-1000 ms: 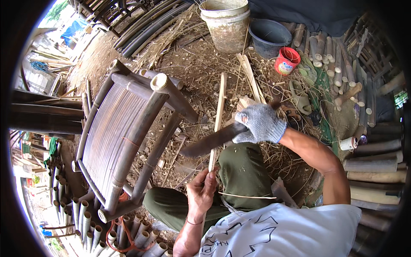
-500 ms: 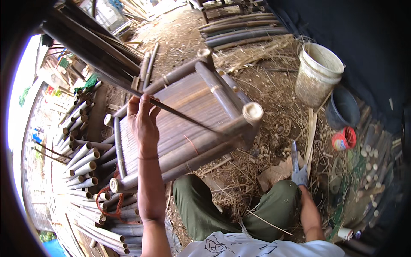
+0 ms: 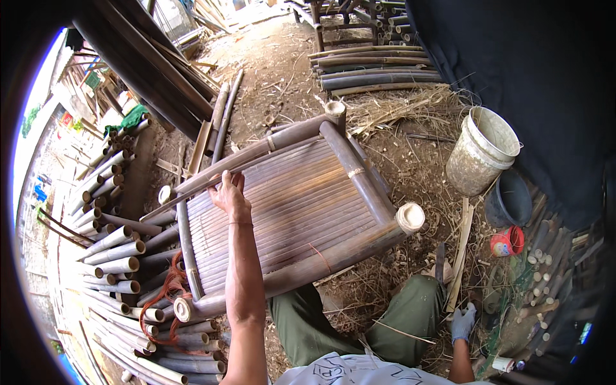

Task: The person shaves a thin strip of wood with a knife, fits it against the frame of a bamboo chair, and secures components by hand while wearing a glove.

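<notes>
My left hand [image 3: 232, 196] reaches over a low bamboo bench frame [image 3: 350, 258] with a slatted top [image 3: 276, 212]. Its fingers are closed on a thin dark bamboo strip [image 3: 168, 206], which lies along the inner side of the far rail and sticks out past the left corner. Low at the right, my right hand [image 3: 462, 322], in a grey-blue glove, is beside my knee with its fingers apart and nothing visible in them. A knife blade [image 3: 440, 262] points up by that knee, apart from the glove; its handle is hidden.
Cut bamboo poles [image 3: 122, 256] are stacked at the left, with orange twine [image 3: 172, 289] over some. A whitish bucket [image 3: 478, 154], a dark bucket [image 3: 510, 202] and a red container [image 3: 507, 241] stand at the right. Shavings [image 3: 398, 119] litter the ground.
My left hand has lowered the strip from above the bench to the far rail. The right hand has let go of the knife and drawn back toward me.
</notes>
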A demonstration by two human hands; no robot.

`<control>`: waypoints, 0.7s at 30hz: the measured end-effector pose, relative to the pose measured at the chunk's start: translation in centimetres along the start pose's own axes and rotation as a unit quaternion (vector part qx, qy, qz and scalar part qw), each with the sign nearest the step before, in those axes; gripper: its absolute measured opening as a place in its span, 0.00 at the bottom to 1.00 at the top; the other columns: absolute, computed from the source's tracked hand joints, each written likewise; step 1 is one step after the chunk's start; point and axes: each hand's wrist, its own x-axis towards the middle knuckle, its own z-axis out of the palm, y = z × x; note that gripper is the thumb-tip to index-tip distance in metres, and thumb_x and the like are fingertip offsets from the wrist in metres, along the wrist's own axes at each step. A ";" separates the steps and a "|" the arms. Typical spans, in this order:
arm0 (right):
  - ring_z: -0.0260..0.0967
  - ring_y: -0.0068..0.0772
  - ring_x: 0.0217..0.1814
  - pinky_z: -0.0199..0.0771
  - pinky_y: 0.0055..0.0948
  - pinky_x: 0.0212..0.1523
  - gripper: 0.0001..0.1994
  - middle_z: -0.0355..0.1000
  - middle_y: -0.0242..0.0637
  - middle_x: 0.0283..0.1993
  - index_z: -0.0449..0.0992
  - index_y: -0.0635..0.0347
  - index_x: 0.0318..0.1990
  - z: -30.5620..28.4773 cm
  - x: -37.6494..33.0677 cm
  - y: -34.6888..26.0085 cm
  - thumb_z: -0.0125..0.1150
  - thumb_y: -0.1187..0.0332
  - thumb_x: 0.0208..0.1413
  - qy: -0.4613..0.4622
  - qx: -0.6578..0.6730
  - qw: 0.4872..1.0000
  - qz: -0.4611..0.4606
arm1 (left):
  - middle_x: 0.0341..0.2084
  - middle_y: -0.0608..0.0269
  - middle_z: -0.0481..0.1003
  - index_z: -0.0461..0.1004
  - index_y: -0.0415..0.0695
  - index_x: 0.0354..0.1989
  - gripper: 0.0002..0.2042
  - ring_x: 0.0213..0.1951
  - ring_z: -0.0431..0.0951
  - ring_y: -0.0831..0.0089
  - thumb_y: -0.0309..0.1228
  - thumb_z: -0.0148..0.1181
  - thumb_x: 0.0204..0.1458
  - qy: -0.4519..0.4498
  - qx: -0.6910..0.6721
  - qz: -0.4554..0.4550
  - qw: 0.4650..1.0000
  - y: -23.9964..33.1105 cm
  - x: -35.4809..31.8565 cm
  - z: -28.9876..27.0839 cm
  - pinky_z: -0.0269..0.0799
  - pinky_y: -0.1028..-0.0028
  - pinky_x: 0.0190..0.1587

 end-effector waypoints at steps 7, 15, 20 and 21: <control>0.74 0.39 0.42 0.75 0.36 0.46 0.25 0.73 0.47 0.46 0.66 0.67 0.62 0.0 -1.3 0.0 0.63 0.72 0.58 -0.026 -0.028 0.999 0.019 | 0.38 0.54 0.77 0.62 0.45 0.52 0.15 0.36 0.84 0.63 0.24 0.59 0.61 -0.050 0.045 0.001 0.998 0.2 -1.1 3.0 0.83 0.68 0.36; 0.73 0.37 0.48 0.72 0.35 0.55 0.19 0.73 0.45 0.48 0.70 0.67 0.57 3.0 -3.0 -19.6 0.59 0.72 0.59 -0.100 0.049 0.950 -0.291 | 0.15 0.54 0.74 0.73 0.33 0.23 0.24 0.19 0.78 0.65 0.41 0.55 0.67 -0.240 0.319 -0.221 0.890 -0.2 7.4 -1.5 0.69 0.71 0.20; 0.74 0.38 0.45 0.73 0.37 0.50 0.16 0.75 0.45 0.45 0.73 0.67 0.56 5.3 -8.1 -37.0 0.59 0.73 0.61 -0.136 0.108 0.836 -0.520 | 0.34 0.61 0.81 0.83 0.45 0.33 0.19 0.39 0.81 0.61 0.50 0.63 0.57 -0.108 0.664 0.235 0.701 3.8 4.9 -1.7 0.74 0.58 0.44; 0.73 0.43 0.48 0.72 0.38 0.52 0.17 0.75 0.48 0.47 0.73 0.66 0.56 7.7 -9.6 -41.3 0.60 0.72 0.60 -0.159 0.153 0.815 -0.536 | 0.40 0.62 0.78 0.82 0.47 0.37 0.17 0.45 0.78 0.60 0.50 0.64 0.56 -0.111 0.684 0.301 0.655 3.9 5.6 -3.6 0.70 0.58 0.50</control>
